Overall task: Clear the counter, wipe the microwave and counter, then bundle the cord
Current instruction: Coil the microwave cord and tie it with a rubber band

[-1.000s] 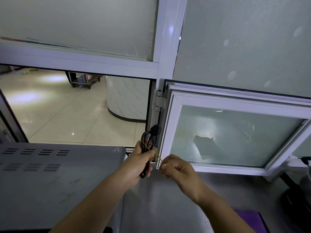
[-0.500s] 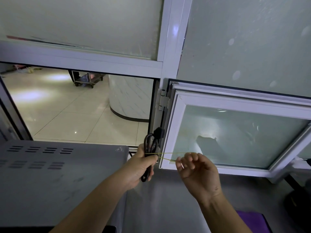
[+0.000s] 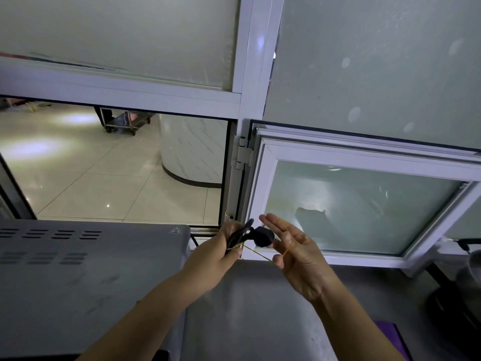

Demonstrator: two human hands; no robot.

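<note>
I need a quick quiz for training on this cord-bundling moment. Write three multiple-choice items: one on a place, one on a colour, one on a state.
1. Where is the microwave?
A. left of the hands
B. right of the hands
C. behind the glass

2. What colour is the plug?
A. white
B. black
C. red

3. What is the rubber band doing?
A. lying loose on the counter
B. stretched between both hands
C. hanging from the window

Key:
1 A, its vented grey top fills the lower left, beside the left hand.
2 B, the plug and the folded cord in the left hand are both black.
3 B, the thin yellowish band runs taut from the cord bundle to the right hand, looped over its fingers.
</note>
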